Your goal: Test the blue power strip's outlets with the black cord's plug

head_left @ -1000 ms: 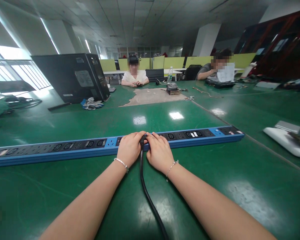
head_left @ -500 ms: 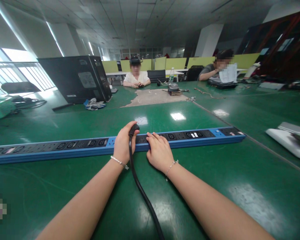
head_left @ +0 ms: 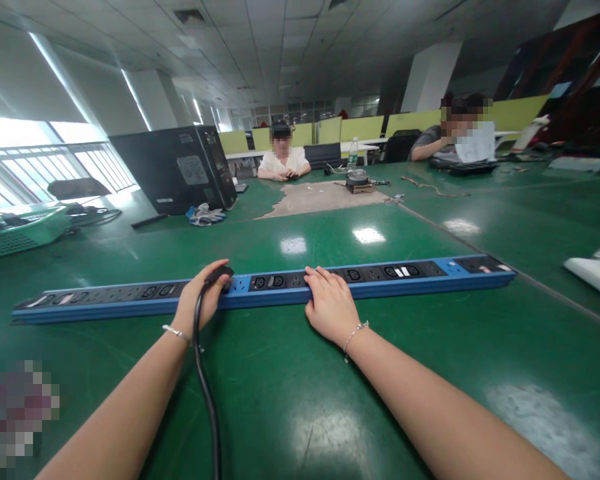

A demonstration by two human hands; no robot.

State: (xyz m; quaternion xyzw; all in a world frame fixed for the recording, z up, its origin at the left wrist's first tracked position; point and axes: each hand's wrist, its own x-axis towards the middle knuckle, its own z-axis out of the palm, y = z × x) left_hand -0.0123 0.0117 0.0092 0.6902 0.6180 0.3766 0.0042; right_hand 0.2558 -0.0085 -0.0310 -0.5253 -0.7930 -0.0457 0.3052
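Observation:
A long blue power strip (head_left: 275, 300) with rows of black sockets lies across the green table in front of me. My left hand (head_left: 196, 300) is closed around a black power plug (head_left: 221, 274) over the strip, just left of a blue socket section (head_left: 239, 285). From the plug a thick black cord (head_left: 207, 390) runs down toward me. Whether the plug sits in a socket I cannot tell, because my fingers cover its underside. My right hand (head_left: 331, 303) rests on the strip right of the middle, gripping it across its top and front side.
A black computer case (head_left: 180, 170) stands at the back left, with gloves (head_left: 205, 215) by it. A green basket (head_left: 25, 233) is at far left, a white object (head_left: 593, 280) at far right. Two people (head_left: 284, 160) sit across the table, near a water bottle (head_left: 353, 153).
My left hand has moved left along the strip with the plug and its cord, past the blue socket section. My right hand stays on the strip. The view has shifted slightly.

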